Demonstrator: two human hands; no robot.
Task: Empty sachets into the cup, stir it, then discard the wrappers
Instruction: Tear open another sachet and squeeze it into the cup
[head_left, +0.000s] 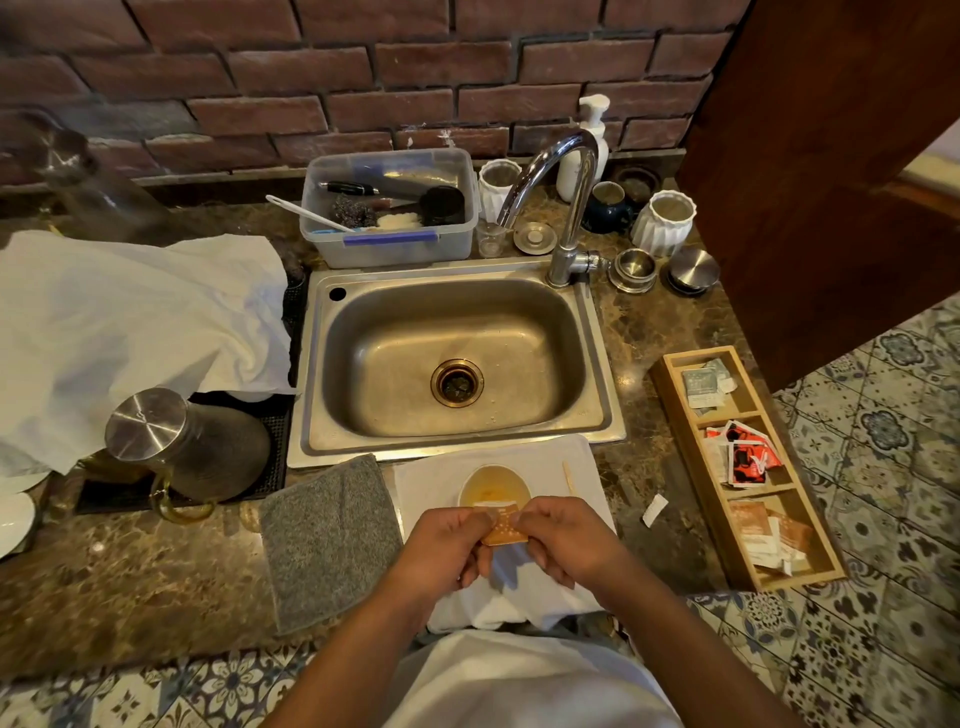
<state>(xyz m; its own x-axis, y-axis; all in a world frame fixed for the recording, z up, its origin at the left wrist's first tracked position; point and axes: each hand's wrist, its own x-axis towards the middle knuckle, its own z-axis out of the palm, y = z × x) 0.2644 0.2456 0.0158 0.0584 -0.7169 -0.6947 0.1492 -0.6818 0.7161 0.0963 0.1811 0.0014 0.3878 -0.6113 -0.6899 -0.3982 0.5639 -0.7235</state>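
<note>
Holding: both hands are pinching one small orange paper sachet (503, 529) just above the near rim of the round cup of pale amber liquid (493, 487), which is standing on the white folded cloth (550, 457) at the front of the brown marble counter (130, 571).
Left grip: the left hand (447, 540) is closing thumb and fingertips on the sachet's left edge.
Right grip: the right hand (563, 535) is clamping the right edge the same way; neither hand is holding anything else.
Step, as I judge it: tearing the sachet open, contents not yet poured.
Risk one: a sudden rip could be flinging powder onto the cloth, since the sachet is sitting at the cup's near edge, not over its middle.
Risk two: a knuckle could be nudging the cup and slopping liquid, as the hands are working right beside the rim.
Risk three: a torn strip could be dropping into the drink.
Count, sachet in hand: one.
Count, cups in use: one.
Count, thin wooden stirring sticks (569, 477): one, lying on the cloth right of the cup.
Count, loose white wrapper scraps (654, 510): one, on the counter.
Count, compartments in the bamboo sachet tray (670, 374): three, each holding several sachets I cannot number.
Count, grey textured cloths (327, 540): one, left of the cup.
</note>
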